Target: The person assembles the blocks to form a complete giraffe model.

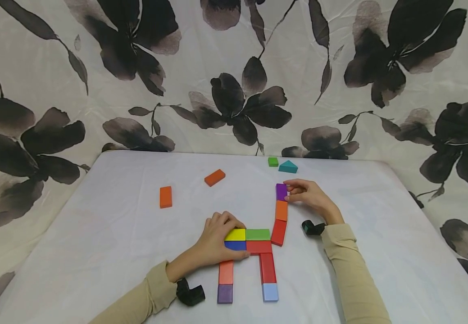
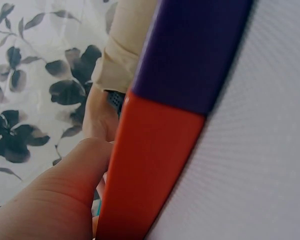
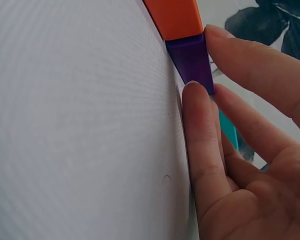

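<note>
Flat on the white table, coloured blocks form a figure. My left hand (image 1: 213, 240) spans its body, fingers along the far side of the yellow block (image 1: 234, 235) and thumb along the near side of the blue block (image 1: 235, 245). Beside these lie a green block (image 1: 257, 234) and a red block (image 1: 259, 247). My right hand (image 1: 311, 195) pinches the purple block (image 1: 281, 192) at the far end of a column, its fingertips also visible around that block in the right wrist view. Below it come an orange block (image 1: 281, 210) and a tilted red block (image 1: 279, 232).
Two legs extend toward me: a salmon block (image 1: 226, 272) with a dark purple block (image 1: 224, 294), and a red block (image 1: 268, 267) with a light blue block (image 1: 270, 292). Farther off lie loose orange blocks (image 1: 165, 197), a small green block (image 1: 273, 162) and a teal triangle (image 1: 288, 167).
</note>
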The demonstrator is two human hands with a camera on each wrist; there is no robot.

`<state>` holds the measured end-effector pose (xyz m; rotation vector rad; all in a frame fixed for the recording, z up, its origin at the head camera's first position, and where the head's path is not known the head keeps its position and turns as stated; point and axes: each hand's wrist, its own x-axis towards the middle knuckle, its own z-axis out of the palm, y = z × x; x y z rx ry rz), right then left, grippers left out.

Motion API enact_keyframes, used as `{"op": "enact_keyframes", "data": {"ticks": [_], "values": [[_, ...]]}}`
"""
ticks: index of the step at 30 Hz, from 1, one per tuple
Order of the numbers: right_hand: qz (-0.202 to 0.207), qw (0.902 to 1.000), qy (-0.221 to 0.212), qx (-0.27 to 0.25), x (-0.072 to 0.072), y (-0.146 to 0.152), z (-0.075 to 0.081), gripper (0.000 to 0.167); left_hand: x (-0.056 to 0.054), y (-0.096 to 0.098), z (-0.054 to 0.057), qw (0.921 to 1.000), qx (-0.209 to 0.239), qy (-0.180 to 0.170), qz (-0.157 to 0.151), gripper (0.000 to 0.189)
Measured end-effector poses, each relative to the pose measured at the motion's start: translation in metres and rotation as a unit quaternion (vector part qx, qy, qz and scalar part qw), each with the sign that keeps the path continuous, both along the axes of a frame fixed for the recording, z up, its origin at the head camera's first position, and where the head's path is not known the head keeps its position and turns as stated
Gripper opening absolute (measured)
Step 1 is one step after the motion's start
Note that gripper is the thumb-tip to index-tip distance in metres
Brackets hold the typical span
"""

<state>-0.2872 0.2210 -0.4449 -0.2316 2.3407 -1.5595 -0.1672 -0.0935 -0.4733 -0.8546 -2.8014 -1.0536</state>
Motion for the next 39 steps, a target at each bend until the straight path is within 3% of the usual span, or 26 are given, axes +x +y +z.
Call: {"op": "enact_keyframes", "data": {"ticks": [39], "values": [[-0.004,0.9999,-0.002,0.010,0.0020,-0.0021,0.0007,0.057,-0.0008,-0.0003,-0.0011,1.0000,0.001,0.008,0.000,0.051]]}}
